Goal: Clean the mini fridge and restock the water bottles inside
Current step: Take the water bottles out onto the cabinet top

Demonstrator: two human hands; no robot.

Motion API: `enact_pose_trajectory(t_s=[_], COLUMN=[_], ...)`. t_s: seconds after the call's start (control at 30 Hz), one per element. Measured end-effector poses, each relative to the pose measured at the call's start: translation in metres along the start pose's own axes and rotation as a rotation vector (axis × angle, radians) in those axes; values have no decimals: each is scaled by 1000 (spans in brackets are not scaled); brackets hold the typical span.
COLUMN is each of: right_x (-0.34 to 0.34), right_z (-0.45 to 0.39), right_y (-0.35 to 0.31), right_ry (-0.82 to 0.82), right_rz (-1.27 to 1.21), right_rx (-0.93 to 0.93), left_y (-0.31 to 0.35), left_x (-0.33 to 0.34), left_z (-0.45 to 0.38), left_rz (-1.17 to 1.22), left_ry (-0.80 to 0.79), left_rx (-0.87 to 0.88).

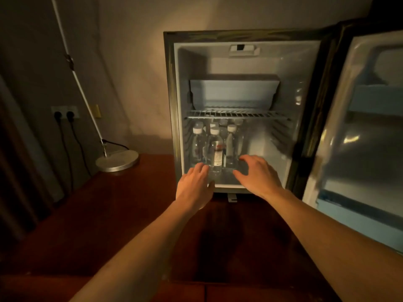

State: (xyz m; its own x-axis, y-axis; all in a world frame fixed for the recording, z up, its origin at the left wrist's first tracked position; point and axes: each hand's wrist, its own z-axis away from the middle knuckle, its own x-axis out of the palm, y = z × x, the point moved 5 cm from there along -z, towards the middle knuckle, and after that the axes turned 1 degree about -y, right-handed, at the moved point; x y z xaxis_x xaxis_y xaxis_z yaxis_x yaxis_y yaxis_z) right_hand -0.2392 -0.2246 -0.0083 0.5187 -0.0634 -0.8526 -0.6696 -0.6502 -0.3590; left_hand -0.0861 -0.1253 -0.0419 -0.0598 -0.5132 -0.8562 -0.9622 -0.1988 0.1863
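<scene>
The mini fridge [305,88] stands open on a wooden surface, its door [357,136] swung out to the right. Several clear water bottles [216,149] with white caps stand on the left of the fridge floor, below a wire shelf [237,114]. My left hand [194,186] reaches in at the fridge's front edge, its fingers by the base of the front bottle; I cannot tell if they touch it. My right hand [257,175] hovers to the right of the bottles with fingers spread and loosely bent, holding nothing.
A white ice compartment [233,92] sits above the wire shelf. A floor-style lamp with a round metal base [117,161] stands left of the fridge, its cord running to wall sockets [64,115]. The dark wooden top [109,214] spreads below my arms.
</scene>
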Motion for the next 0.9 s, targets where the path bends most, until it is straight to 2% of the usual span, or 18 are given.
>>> enact_pose_trajectory(t_s=[0.3, 0.57, 0.67, 0.9], right_x=[21, 54, 64, 48], right_z=[-77, -121, -127, -120], right_y=[-26, -35, -32, -20], right_ry=[8, -19, 28, 112], right_rz=[-263, -259, -322, -305], right_rx=[-32, -15, 20, 23], left_y=[-26, -39, -40, -35], left_x=[-2, 15, 10, -2], left_z=[-73, -102, -105, -101], left_rz=[123, 165, 183, 184], left_ry=[47, 55, 126, 143], left_rx=[-218, -258, -275, -294])
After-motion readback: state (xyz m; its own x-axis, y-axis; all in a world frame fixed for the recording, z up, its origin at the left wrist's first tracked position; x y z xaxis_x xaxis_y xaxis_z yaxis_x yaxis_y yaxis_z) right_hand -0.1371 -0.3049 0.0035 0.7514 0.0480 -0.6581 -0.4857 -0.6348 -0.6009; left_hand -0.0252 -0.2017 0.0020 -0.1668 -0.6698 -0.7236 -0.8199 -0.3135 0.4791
